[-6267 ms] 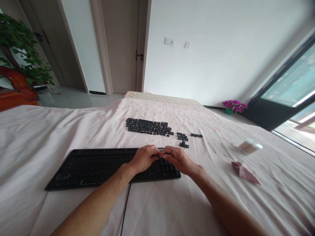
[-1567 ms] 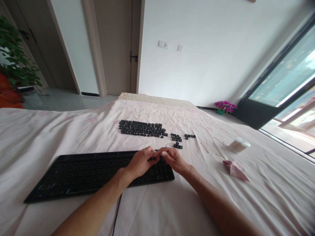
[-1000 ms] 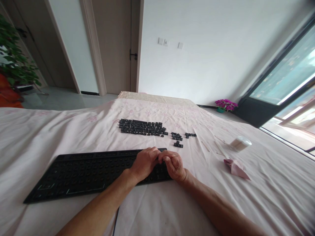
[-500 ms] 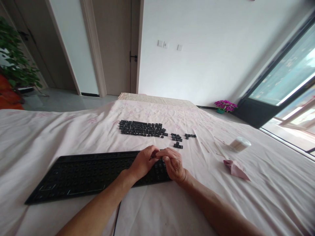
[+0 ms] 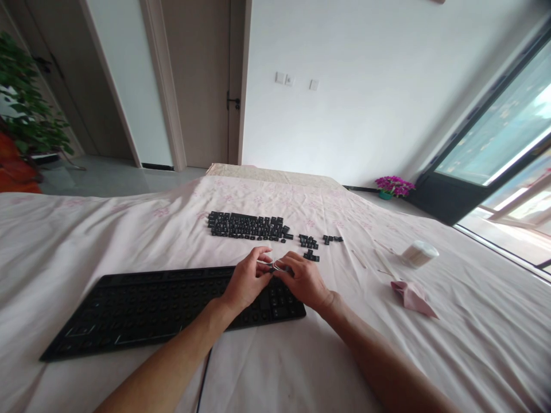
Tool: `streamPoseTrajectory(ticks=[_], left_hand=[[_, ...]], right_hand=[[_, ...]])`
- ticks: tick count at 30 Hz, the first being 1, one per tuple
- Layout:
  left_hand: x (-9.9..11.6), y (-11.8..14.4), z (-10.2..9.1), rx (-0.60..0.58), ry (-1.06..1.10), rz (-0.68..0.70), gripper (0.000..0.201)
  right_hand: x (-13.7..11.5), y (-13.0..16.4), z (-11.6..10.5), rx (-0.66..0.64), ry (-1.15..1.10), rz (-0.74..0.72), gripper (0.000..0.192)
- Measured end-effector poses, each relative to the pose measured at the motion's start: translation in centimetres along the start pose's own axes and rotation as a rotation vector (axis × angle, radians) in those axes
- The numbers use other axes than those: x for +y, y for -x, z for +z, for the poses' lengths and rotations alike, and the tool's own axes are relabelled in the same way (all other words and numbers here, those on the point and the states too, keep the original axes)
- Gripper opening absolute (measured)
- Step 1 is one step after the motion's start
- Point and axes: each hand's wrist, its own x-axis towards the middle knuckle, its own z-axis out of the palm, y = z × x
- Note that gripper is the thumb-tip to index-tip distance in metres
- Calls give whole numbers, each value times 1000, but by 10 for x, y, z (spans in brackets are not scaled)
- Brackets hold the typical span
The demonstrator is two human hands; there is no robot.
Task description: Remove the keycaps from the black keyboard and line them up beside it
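Note:
A black keyboard lies flat on the sheet, with most of its keycaps off and several keys still on at the right end. Above that end my hands meet, fingertip to fingertip. My left hand pinches a small dark piece that looks like a keycap. In my right hand, closed at the fingertips, is a thin, pale, wire-like piece that reaches toward the left fingers. Its exact kind is too small to make out. Beyond the hands, loose black keycaps sit in rows, with smaller groups to their right.
To the right stand a clear tub of cotton swabs and a folded pink cloth. Loose swabs lie nearby. The keyboard's cable runs toward me over the wrinkled pink sheet.
My right hand has turned and its fingers have opened out somewhat, so the pale wire-like piece now shows between the hands. The left fingers have spread slightly. The keyboard has shifted very slightly.

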Motion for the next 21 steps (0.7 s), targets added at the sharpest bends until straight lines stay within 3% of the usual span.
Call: streamPoseTrajectory(ticks=[5, 8, 14, 18, 21], left_hand=[[0, 1, 0, -21, 1, -4, 51], [1, 1, 1, -33, -42, -8, 52], [1, 2, 1, -80, -153, 13, 44], [1, 2, 2, -95, -170, 20, 41], [2, 2, 3, -105, -182, 19, 39]], right_hand=[[2, 0, 0, -25, 2, -4, 15], [14, -5, -7, 66, -32, 64, 12], [84, -8, -43, 321, 102, 414, 19], [133, 3, -64, 332, 297, 695, 23], [157, 11, -69, 331, 353, 774, 25]])
